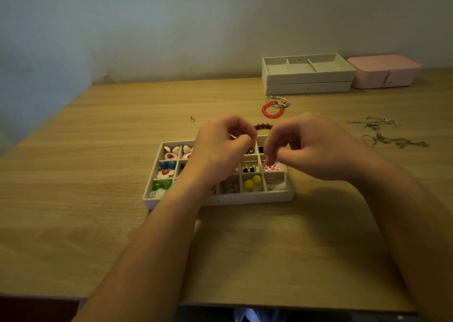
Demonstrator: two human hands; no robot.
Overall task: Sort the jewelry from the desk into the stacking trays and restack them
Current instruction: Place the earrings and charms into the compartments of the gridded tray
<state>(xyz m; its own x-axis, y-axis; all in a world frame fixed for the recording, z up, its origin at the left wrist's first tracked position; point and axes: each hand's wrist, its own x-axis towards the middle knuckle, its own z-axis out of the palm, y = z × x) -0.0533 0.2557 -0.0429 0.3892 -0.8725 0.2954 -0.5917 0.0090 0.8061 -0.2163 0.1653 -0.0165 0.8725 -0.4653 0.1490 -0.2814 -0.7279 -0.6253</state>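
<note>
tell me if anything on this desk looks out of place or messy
The silver chains on the right of the desk lie in a tangled heap, and one small silver piece sits alone, far left of the other loose jewelry. Nothing looks spilled or broken.

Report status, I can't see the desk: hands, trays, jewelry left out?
Left hand, right hand curled over compartment tray, grip unclear. Red bead bracelet, dark bead bracelet, silver chains loose on desk. Two stacked trays at back.

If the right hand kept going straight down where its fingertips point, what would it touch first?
Probably the pink piece in the right-hand column of the divided tray, just below the right hand; how far apart they are is unclear.
</note>
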